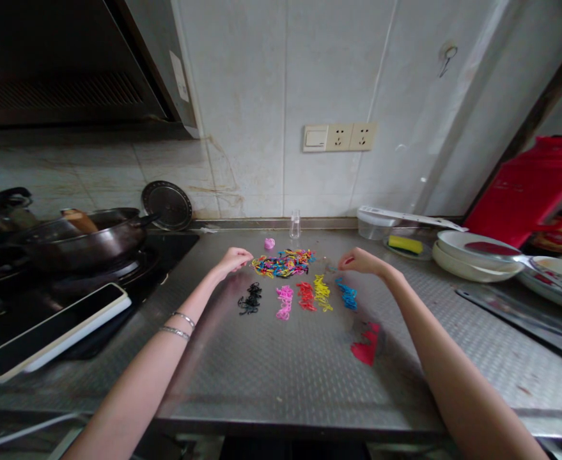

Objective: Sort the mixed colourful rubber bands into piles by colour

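Observation:
A mixed heap of small coloured rubber bands lies on the steel counter. In front of it sit separate little piles: black, pink, red, yellow and blue. My left hand rests at the heap's left edge with fingers curled in a pinch. My right hand hovers just right of the heap, fingers also pinched together. What either pinch holds is too small to see.
A pink clump and a small clear vial stand behind the heap. A wok sits on the stove at left, a phone beside it. Bowls, a sponge and a red thermos crowd the right.

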### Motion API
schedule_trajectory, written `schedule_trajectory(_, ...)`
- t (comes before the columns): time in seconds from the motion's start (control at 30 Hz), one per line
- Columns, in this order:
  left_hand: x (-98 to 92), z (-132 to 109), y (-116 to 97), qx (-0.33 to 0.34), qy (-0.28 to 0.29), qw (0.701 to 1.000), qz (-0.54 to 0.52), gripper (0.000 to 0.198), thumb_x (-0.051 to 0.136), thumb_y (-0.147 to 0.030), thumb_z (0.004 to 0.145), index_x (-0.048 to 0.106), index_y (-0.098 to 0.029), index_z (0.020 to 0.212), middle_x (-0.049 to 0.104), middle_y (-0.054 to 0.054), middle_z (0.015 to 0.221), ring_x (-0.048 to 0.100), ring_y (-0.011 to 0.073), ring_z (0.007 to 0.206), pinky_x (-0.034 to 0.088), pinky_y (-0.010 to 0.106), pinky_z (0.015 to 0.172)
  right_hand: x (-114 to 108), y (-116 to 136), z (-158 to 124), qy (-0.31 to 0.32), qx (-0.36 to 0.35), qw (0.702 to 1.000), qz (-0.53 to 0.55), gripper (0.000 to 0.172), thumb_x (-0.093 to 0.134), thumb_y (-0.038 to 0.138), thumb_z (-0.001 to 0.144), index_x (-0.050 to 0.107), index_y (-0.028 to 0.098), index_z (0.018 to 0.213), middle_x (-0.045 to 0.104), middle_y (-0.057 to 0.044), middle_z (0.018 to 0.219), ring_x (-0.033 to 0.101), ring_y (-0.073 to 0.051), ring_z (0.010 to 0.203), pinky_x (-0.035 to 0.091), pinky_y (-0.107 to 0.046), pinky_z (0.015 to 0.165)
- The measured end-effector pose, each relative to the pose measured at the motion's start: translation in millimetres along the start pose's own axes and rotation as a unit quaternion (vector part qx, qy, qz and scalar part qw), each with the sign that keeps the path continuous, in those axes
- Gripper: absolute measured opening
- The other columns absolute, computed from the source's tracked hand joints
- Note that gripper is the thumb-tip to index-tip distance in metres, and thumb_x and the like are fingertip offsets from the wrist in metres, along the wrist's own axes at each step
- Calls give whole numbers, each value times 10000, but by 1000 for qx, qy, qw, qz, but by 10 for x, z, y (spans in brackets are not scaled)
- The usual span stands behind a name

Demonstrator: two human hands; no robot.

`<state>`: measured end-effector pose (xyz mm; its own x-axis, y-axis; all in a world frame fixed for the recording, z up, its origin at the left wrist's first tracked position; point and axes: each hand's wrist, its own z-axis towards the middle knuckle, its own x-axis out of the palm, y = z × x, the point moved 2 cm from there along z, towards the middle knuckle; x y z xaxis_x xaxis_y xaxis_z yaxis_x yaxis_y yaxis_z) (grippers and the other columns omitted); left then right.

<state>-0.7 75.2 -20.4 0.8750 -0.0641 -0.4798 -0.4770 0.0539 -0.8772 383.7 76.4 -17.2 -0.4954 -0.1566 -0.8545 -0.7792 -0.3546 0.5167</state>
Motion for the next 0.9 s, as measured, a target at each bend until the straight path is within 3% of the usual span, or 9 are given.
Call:
schedule_trajectory(0.13,3,21,48,6,-6,999,49,254,592,-317,625,654,-107,754,476,-30,463,344,43,377,210,179,372,-14,-148,-96,79,30,996,25,200,530,238,593,692,136,650,675,-29,628,568,-133,564,425,-198,514)
schedule_trajectory(0.2,9,30,75,13,-7,997,72,234,591,-283,617,660,-103,750,492,-24,458,371,54,388,237,180,380,-16,-155,-116,85,39,995,35,221,525,249,596,693,128,674,669,-31,622,555,-126,541,409,-196,484)
schedule_trajectory(0.47,42,39,108,33,17,991,127,192,606,-220,604,643,-109,757,532,-16,475,421,71,389,261,176,372,-13,-180,-53,-26,27,999,-6,255,509,278,631,681,112,720,673,-41,697,584,-156,644,424,-212,568)
schedule_trajectory(0.9,18,106,204,35,19,988,148,199,604,-272,626,643,-97,713,552,0,492,436,75,390,283,184,393,23,-82,-51,-49,15,998,-47,261,478,241,649,682,116,755,672,-34,700,584,-149,649,400,-198,565)
